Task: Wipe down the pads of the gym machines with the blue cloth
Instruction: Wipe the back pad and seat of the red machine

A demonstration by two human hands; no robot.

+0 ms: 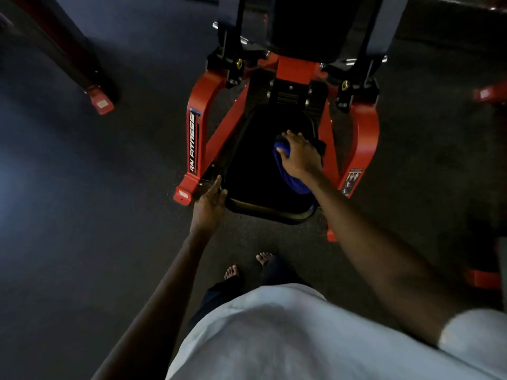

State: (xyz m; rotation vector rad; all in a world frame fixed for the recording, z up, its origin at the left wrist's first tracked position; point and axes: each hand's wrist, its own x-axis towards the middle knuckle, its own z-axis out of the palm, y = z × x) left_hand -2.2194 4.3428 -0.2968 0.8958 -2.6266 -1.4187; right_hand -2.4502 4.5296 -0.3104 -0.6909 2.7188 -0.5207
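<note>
A black seat pad (255,171) lies low between the red frame arms of a gym machine (203,133). My right hand (300,154) grips the bunched blue cloth (288,171) and presses it on the right side of the seat pad. My left hand (208,207) rests with straight fingers against the pad's front left corner, the index finger pointing up along its edge. A dark back pad (299,26) rises at the top of the view.
Dark rubber floor surrounds the machine. Another red machine foot (101,101) stands at the upper left, more red feet (485,93) at the right edge. My bare feet (247,266) stand just in front of the seat.
</note>
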